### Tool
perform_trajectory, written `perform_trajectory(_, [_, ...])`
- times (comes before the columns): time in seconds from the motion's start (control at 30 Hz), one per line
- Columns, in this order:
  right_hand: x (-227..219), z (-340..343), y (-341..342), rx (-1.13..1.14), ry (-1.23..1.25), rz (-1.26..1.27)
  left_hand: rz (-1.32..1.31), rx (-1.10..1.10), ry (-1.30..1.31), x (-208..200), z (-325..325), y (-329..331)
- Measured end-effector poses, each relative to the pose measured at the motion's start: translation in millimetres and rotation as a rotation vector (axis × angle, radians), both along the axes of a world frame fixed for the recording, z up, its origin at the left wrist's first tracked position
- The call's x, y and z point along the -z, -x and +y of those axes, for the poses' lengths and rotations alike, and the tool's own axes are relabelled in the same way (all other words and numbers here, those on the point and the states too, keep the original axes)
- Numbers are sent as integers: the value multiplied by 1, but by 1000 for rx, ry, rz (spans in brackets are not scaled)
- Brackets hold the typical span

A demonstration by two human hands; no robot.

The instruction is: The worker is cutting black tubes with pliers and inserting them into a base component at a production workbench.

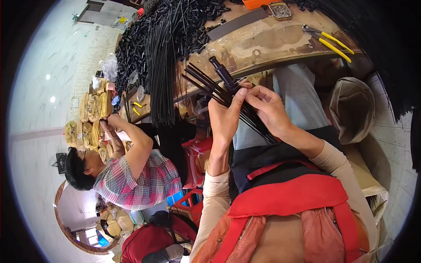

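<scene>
My left hand (225, 115) is wrapped round a bundle of thin black rods (202, 81), its thumb pressed on top near the middle. The rods slant from upper left down across my lap. A stepped black tubular piece (222, 71) sticks up from the same grip, tilted to the left. My right hand (271, 110) is closed in a pinch beside the left thumb, at the lower end of the tubular piece. A thin pale strand (240, 80) shows by those fingertips; its exact kind cannot be made out.
The wooden bench (280, 37) ahead bears yellow-handled pliers (328, 40), a small metal tin (280, 10) and a flat grey strip (237, 24). A heap of black tubular parts (131, 57) and long black rods (161, 70) lie left. A person in plaid (138, 179) works there. A fabric sack (352, 109) stands right.
</scene>
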State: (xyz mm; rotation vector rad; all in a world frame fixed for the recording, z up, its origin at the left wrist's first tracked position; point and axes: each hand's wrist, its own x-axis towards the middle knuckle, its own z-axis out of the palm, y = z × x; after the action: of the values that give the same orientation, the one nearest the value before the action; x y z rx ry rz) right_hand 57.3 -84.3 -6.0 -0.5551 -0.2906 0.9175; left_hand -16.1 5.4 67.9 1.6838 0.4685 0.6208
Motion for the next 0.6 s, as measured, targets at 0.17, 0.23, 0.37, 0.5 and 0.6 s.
perform_trajectory(0.17, [-18,-1,9,9,-18,-63,124,-32,-243,-5,-5,4])
perform_trajectory(0.23, [-9,-3,8,-40,-22,-73,145,15,-267,0,-2,6])
perform_trajectory(0.37, [3,-1,6,-82,-40,-98,173,40,-234,1,2,5])
perform_trajectory(0.5, [7,2,0,-131,-42,-90,103,56,-203,7,5,2])
perform_trajectory(0.6, [8,1,-4,-124,-52,-77,141,41,-207,5,1,-1])
